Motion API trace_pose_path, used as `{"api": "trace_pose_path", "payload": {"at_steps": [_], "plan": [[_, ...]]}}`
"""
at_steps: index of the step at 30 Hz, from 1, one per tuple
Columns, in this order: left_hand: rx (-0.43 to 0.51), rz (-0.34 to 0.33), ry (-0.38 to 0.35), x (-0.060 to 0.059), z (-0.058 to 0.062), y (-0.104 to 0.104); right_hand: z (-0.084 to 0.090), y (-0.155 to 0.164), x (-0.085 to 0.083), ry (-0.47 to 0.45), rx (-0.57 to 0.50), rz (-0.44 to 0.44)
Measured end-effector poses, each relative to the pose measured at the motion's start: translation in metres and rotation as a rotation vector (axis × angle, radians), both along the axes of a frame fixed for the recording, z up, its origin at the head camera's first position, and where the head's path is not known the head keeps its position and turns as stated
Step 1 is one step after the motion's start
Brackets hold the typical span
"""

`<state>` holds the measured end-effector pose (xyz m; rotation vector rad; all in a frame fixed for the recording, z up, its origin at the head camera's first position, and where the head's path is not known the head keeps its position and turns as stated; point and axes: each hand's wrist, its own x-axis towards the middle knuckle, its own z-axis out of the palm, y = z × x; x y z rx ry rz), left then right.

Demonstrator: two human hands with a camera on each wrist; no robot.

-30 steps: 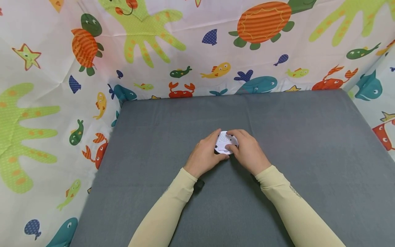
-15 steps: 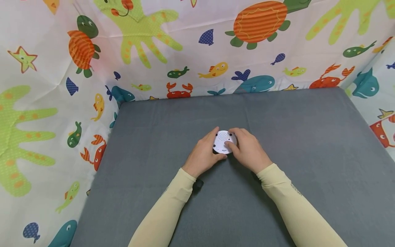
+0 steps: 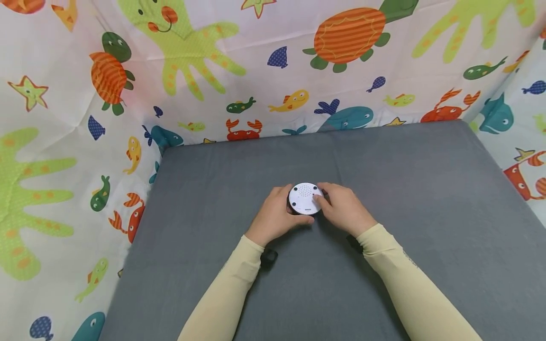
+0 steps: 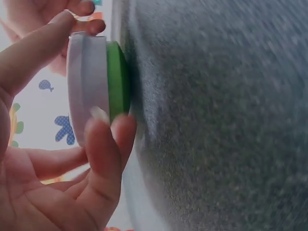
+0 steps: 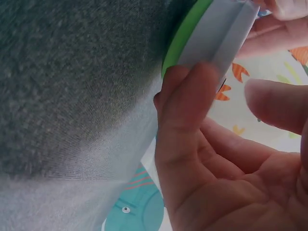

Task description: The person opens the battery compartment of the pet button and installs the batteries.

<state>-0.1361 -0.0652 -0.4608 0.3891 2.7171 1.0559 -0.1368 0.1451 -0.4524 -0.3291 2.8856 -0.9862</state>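
A round white sound button [image 3: 304, 199] is held face down near the middle of the grey table. Its back shows speaker holes and small dark feet; a green part [image 4: 115, 79] faces the cloth, close over it. My left hand [image 3: 273, 215] grips the left side, thumb along the near edge and fingers round the rim. At the opposite rim, my right hand [image 3: 345, 208] has its fingers curled against the side, and the thumb overlaps the white back in the head view. In the right wrist view, this thumb [image 5: 274, 103] stands apart from the rim.
Grey cloth covers the table [image 3: 204, 203]. A white curtain [image 3: 256, 52] printed with sea animals rises along the back and both sides. A small dark object [image 3: 268, 257] sits under the left wrist.
My right index finger has moved off the white back toward its far right edge, leaving more of it exposed. The head view has shifted slightly. Both hands stay at the sound button.
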Motion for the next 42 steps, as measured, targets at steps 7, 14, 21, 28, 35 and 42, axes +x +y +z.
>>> {"api": "trace_pose_path", "payload": {"at_steps": [7, 14, 21, 28, 35, 42], "plan": [[0.084, 0.03, -0.07, 0.0, 0.005, -0.001, 0.0, 0.0, 0.001, -0.005, -0.021, -0.001], [0.224, 0.112, -0.091, -0.001, 0.01, 0.0, 0.007, 0.002, 0.001, -0.012, -0.143, -0.039], [0.329, 0.102, -0.056, -0.002, 0.01, -0.001, 0.013, 0.004, 0.002, 0.001, -0.221, -0.007], [0.348, -0.019, -0.063, -0.008, 0.002, -0.005, 0.009, 0.005, 0.001, -0.057, -0.204, 0.018], [0.133, -0.14, -0.047, -0.013, -0.007, -0.004, 0.001, 0.002, 0.004, -0.049, -0.129, 0.016], [-0.03, -0.178, -0.049, -0.014, -0.011, -0.006, -0.015, -0.013, 0.006, 0.077, -0.038, 0.079]]}}
